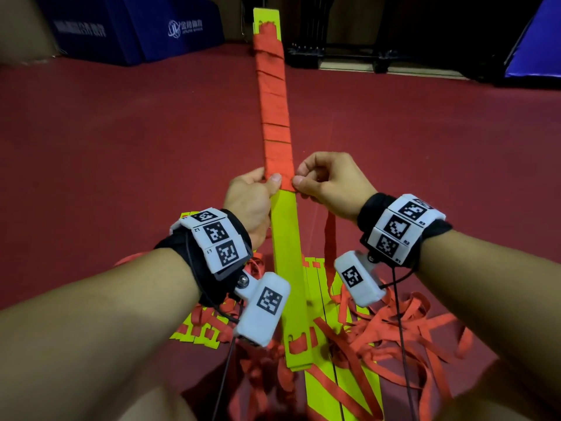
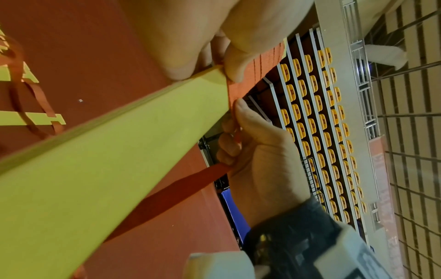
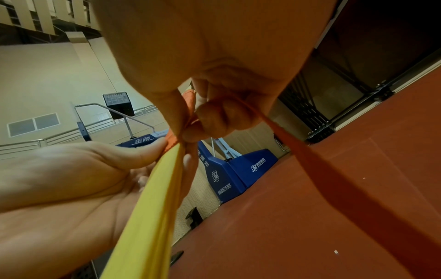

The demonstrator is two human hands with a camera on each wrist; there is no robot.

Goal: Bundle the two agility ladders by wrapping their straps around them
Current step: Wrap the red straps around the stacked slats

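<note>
Between both hands [image 1: 291,192], the half-wrapped ladder bundle [image 1: 287,238] is gripped.

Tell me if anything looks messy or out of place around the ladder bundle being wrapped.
Yes. Below the hands, loose red strap lies in a tangled heap on the floor over fanned-out yellow rungs, not stacked. On the held bundle, the wrap is uneven, bunched and frayed at its far end.
</note>
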